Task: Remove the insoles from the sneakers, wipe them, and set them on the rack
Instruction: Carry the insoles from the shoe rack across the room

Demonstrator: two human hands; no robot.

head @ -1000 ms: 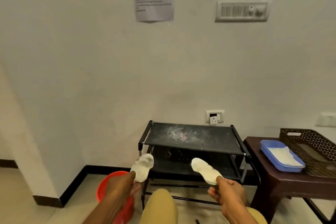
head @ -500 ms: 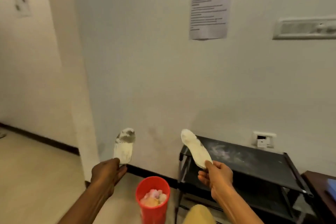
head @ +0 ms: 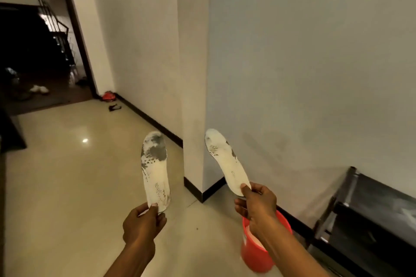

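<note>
My left hand [head: 144, 222] pinches the heel of a white insole [head: 155, 168] whose toe end is stained grey; it stands upright over the floor. My right hand [head: 257, 203] grips the heel of a second white insole [head: 227, 162], tilted up and to the left in front of the wall corner. The black shoe rack [head: 369, 216] is at the lower right, partly cut off by the frame edge. No sneakers or wiping cloth are in view.
A red bucket [head: 258, 252] with something pale inside stands on the floor under my right forearm, beside the rack. A wall pillar [head: 193, 96] juts out ahead. Glossy tiled floor [head: 67, 164] stretches left toward a dark doorway [head: 33, 51], with small items near it.
My view has swung left, away from the rack toward the hallway. Both hands still hold the insoles upright, and the rack has slid to the right edge.
</note>
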